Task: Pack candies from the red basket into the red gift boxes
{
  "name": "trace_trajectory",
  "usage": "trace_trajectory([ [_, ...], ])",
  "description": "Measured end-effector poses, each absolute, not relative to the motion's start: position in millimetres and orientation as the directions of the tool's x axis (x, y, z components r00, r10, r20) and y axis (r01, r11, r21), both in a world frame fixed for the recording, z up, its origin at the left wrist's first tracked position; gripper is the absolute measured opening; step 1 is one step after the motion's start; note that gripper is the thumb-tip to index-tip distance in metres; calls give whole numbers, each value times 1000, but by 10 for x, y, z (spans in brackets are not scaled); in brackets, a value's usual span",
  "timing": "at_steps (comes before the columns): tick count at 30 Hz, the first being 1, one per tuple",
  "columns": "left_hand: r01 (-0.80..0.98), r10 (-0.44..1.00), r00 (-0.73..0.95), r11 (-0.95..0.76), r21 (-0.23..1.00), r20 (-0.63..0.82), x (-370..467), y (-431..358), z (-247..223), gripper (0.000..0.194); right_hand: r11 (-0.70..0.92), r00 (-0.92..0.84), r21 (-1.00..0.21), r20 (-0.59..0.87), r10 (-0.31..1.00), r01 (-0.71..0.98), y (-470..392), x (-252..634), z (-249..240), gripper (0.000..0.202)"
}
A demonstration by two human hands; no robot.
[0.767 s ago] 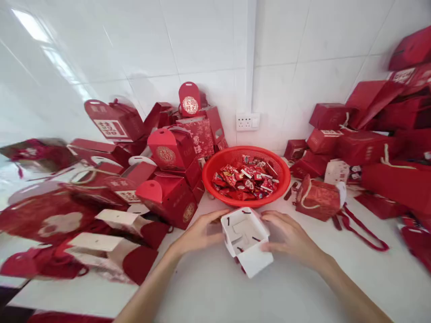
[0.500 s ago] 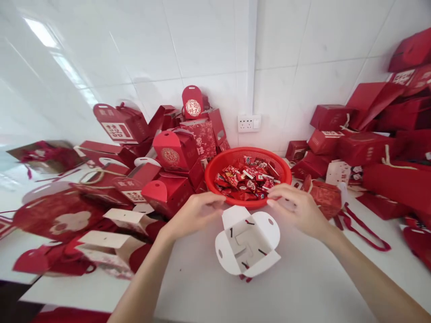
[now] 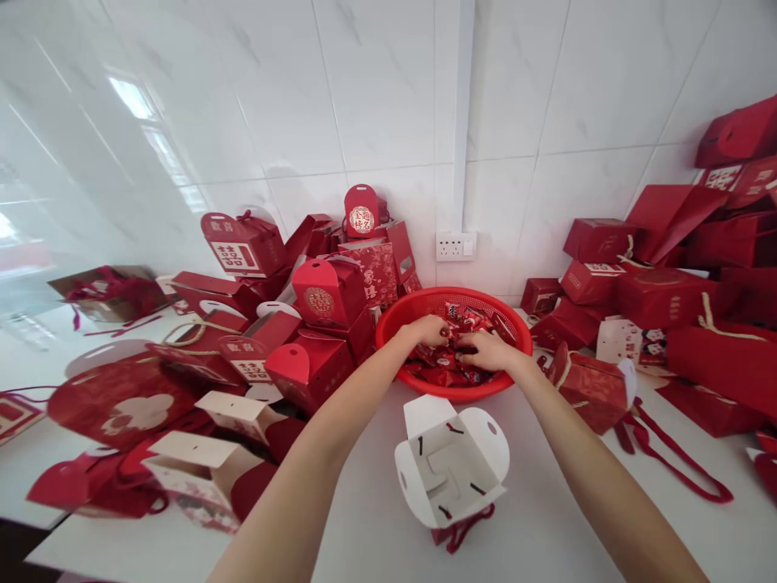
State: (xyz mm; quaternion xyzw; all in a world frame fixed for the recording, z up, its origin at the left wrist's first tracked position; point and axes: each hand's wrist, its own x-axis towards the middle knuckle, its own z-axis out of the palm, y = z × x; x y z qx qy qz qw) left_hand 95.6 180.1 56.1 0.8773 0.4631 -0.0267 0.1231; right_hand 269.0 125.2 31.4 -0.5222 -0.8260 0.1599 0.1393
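Both hands reach into a red plastic basket (image 3: pixel 388 324) of small wrapped candies (image 3: pixel 446 360). My left hand (image 3: pixel 430 330) is closed, its curled fingers pressed round a candy near the middle of the heap. Just to its right, my right hand (image 3: pixel 486 351) touches the candies with thumb and fingers bent but apart. In front of the basket stands a gift box (image 3: pixel 452 470), its white-lined flaps folded outward and its top uncovered. The inside shows dark cord ends near the corners and no candy. A red ribbon handle (image 3: pixel 464 530) hangs from the box's near side.
Red gift boxes (image 3: pixel 328 291) are heaped on the left. More red boxes (image 3: pixel 655 291) are stacked on the right, beside a loose red ribbon loop (image 3: pixel 685 461). Behind the basket is a tiled wall (image 3: pixel 388 105) with a power socket (image 3: pixel 455 246). All rests on a white table (image 3: pixel 376 534).
Both hands have moved forward from above the basket's near rim into the candies. My left hand has closed among them. The view has shifted slightly, so everything sits lower in the picture.
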Motion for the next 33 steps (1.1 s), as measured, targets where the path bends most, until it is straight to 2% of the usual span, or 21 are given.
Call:
trace_trajectory([
  [3, 842, 821, 539, -519, 146, -188, 960, 1857, 423, 29, 327, -347, -365, 10, 938, 872, 1250, 2688, 305, 26],
  [7, 846, 830, 532, -511, 152, -170, 913, 1905, 355, 32, 241, -263, -355, -15, 965, 903, 1267, 2677, 301, 15],
  [9, 845, 835, 530, -506, 174, -144, 897, 1917, 371, 29, 206, -226, -368, -11, 974, 907, 1270, 2683, 298, 17],
  [12, 844, 856, 514, -491, 216, -61, 901, 1920, 407, 13, 181, -194, -409, 10, 981, 894, 1267, 2700, 299, 21],
  [16, 825, 864, 501, -493, 277, 48, 939, 1907, 399, 23, 183, -180, -488, 55, 982, 853, 1258, 2718, 305, 22],
  [21, 792, 848, 529, -508, 338, 34, 955, 1905, 354, 19, 173, -143, -576, 97, 985, 799, 1246, 2735, 297, 16],
  [23, 772, 852, 516, -507, 382, 87, 956, 1916, 375, 14, 163, -115, -625, 117, 986, 763, 1250, 2742, 288, 16],
  [28, 648, 830, 502, -547, 530, 244, 1016, 1900, 472, 35, 152, -12, -787, 182, 983, 598, 1288, 2759, 270, 32],
  [33, 601, 789, 595, -565, 566, 156, 1048, 1866, 432, 37, 173, 32, -926, 194, 980, 336, 1307, 2776, 256, 25],
])
